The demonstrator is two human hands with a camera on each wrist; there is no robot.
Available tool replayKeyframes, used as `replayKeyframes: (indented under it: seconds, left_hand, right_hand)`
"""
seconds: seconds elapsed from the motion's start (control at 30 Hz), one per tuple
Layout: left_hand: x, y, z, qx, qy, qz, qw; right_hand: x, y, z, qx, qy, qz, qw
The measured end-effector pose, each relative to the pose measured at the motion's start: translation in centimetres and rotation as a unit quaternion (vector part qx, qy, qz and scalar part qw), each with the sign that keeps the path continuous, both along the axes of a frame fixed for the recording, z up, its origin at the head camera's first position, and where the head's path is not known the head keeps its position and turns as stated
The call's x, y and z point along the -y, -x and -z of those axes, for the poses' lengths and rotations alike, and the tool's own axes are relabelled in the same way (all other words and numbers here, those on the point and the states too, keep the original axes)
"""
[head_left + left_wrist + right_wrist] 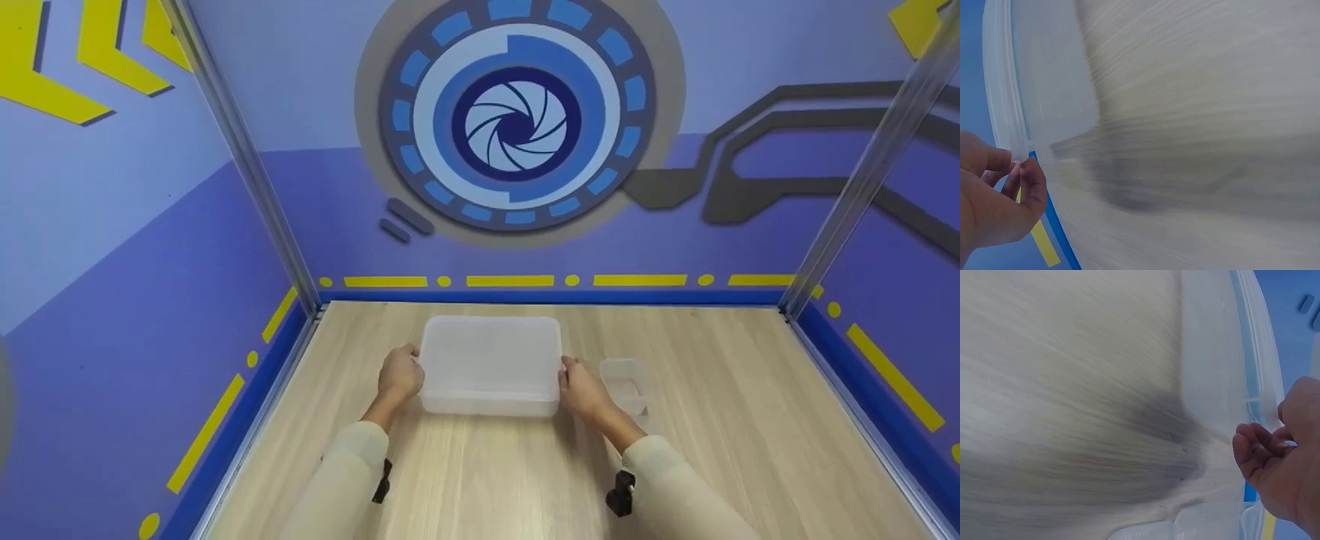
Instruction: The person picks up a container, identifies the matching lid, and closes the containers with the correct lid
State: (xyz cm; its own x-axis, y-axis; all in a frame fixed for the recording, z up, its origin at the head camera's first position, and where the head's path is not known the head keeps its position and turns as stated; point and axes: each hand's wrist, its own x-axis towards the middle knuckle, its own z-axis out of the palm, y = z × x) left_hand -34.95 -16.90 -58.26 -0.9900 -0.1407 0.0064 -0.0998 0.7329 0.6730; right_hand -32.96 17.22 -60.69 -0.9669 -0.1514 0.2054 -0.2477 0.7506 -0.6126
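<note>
A large rectangular food container (pixel 490 403) of frosted, translucent plastic sits on the wooden table with its lid (pixel 491 352) on top. My left hand (pixel 401 375) is at the left side of it; in the left wrist view, the thumb and curled fingers (pixel 1032 177) pinch the lid's edge. On the opposite side, my right hand (pixel 585 386) grips the lid's right edge, its curled fingers (pixel 1247 453) showing beneath the rim in the right wrist view. Just right of that hand stands a small clear plastic container (pixel 622 369).
The wooden table (pixel 480 480) is bounded by purple printed panels (pixel 315 217) at the back and sides, with metal posts (pixel 244 150) at the corners. The small container's edge shows low in the right wrist view.
</note>
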Motion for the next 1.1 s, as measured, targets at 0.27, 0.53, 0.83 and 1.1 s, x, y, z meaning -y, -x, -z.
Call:
replayKeyframes:
  seconds: [0.27, 0.53, 0.83, 1.1]
  left_hand:
    - [0.2, 0.0, 0.5, -0.015, 0.093, 0.031, 0.9951]
    - [-0.2, -0.2, -0.2, 0.007, 0.114, 0.046, 0.9924]
    - [-1.9, -0.3, -2.8, -0.019, 0.134, 0.123, 0.9832]
    - [-4.2, -0.8, -5.3, -0.071, 0.144, 0.232, 0.9593]
  right_hand:
    - [-0.7, 0.3, -0.7, 0.03, -0.005, -0.042, 0.999]
    - [-2.7, 0.8, -2.6, 0.078, -0.011, -0.081, 0.994]
    - [-4.2, 0.1, -5.7, 0.051, -0.03, -0.155, 0.986]
    - [-5.0, -1.4, -8.0, 0.007, -0.043, -0.179, 0.983]
